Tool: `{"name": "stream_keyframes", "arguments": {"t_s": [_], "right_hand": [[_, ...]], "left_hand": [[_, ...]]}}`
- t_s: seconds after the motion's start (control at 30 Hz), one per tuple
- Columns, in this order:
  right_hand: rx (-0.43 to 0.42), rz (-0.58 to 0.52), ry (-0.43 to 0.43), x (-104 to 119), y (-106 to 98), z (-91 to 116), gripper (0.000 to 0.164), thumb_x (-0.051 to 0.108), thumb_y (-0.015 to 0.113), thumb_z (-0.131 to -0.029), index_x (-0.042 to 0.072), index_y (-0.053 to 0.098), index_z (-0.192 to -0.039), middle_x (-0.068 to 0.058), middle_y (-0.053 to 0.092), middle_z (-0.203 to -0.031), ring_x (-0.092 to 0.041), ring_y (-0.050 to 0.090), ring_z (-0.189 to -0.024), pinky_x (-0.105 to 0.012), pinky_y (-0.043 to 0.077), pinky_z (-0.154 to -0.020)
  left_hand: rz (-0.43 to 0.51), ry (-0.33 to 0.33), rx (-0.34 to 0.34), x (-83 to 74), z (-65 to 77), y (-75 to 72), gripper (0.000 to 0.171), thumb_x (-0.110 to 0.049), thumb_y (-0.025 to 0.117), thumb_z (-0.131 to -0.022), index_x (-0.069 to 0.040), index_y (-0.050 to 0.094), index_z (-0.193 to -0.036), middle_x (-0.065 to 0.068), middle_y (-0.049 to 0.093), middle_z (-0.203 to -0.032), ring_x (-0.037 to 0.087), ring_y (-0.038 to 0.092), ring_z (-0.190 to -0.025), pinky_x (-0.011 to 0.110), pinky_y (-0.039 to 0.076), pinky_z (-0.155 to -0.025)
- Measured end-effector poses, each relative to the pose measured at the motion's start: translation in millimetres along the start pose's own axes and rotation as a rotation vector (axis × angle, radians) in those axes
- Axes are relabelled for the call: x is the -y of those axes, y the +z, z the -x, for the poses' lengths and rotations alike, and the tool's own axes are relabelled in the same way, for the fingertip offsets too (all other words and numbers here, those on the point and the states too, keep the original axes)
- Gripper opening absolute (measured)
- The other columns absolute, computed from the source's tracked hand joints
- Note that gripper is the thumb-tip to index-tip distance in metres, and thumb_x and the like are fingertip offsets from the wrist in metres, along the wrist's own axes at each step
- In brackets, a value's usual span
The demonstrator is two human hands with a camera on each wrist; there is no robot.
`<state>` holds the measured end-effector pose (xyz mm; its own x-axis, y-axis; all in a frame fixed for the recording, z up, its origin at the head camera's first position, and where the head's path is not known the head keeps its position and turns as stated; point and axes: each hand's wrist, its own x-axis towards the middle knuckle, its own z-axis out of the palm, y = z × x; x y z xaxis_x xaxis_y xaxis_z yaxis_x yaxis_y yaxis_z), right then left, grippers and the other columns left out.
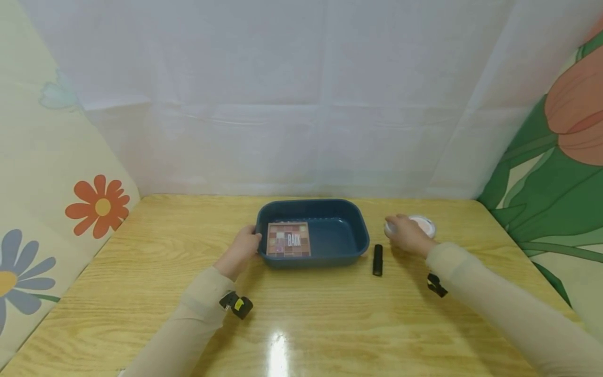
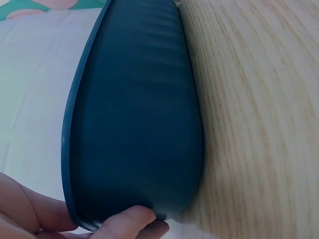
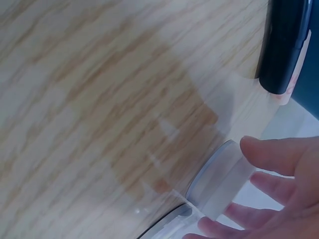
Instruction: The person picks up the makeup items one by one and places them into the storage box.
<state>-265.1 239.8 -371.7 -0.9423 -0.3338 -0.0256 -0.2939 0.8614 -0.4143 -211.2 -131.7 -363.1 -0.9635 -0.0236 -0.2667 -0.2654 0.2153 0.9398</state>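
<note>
A dark blue plastic tray [image 1: 334, 259] stands on the table with a square eyeshadow palette [image 1: 288, 240] lying inside it at the left. At the tray's left end, my left hand [image 1: 241, 248] grips the wall, thumb on the outside in the left wrist view. To the right of the tray, my right hand [image 1: 409, 235] pinches a low, round, clear-sided case [image 3: 222, 179] between thumb and fingers. Just beyond that hand sits a second round case [image 1: 424, 225] with a pinkish centre. The palm hides part of the pinched case in the head view.
A black lipstick-like tube [image 1: 378, 260] lies between the tray and my right hand. The wooden table [image 1: 141, 283] meets a white sheet [image 1: 292, 146] behind, with flowered panels at both sides. Black wrist cameras sit on both sleeves.
</note>
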Motion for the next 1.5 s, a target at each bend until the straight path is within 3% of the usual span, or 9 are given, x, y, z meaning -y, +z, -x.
{"name": "stream_keyframes", "arguments": {"t_s": [0.33, 0.73, 1.5], "right_hand": [[-0.036, 0.044, -0.009, -4.4, 1.9, -4.7, 0.048, -0.011, 0.060, -0.079, -0.018, 0.051, -0.126, -0.041, 0.050, -0.123, -0.056, 0.048, -0.112, -0.064, 0.041, -0.096], [-0.069, 0.067, -0.045, -7.1, 0.7, -0.9, 0.039, -0.004, 0.063, -0.085, -0.015, 0.056, -0.122, -0.037, 0.055, -0.118, -0.054, 0.049, -0.111, -0.063, 0.042, -0.094], [-0.082, 0.026, -0.011, 1.6, -9.3, 14.3, 0.042, 0.001, 0.066, -0.085, -0.013, 0.056, -0.124, -0.038, 0.054, -0.119, -0.054, 0.049, -0.110, -0.066, 0.042, -0.091]], "left_hand": [[0.009, -0.011, 0.007, 0.2, -0.8, -0.5, 0.044, 0.000, 0.025, -0.102, 0.020, 0.022, -0.142, 0.037, 0.035, -0.140, 0.046, 0.041, -0.127, 0.054, 0.041, -0.103], [-0.023, -0.004, 0.022, 1.8, 0.1, -1.6, 0.044, -0.001, 0.024, -0.103, 0.020, 0.023, -0.141, 0.036, 0.035, -0.141, 0.045, 0.040, -0.128, 0.054, 0.039, -0.105], [-0.008, -0.021, 0.011, 4.2, -1.0, -2.4, 0.045, -0.002, 0.024, -0.103, 0.017, 0.022, -0.143, 0.035, 0.030, -0.145, 0.044, 0.037, -0.131, 0.053, 0.039, -0.105]]}}
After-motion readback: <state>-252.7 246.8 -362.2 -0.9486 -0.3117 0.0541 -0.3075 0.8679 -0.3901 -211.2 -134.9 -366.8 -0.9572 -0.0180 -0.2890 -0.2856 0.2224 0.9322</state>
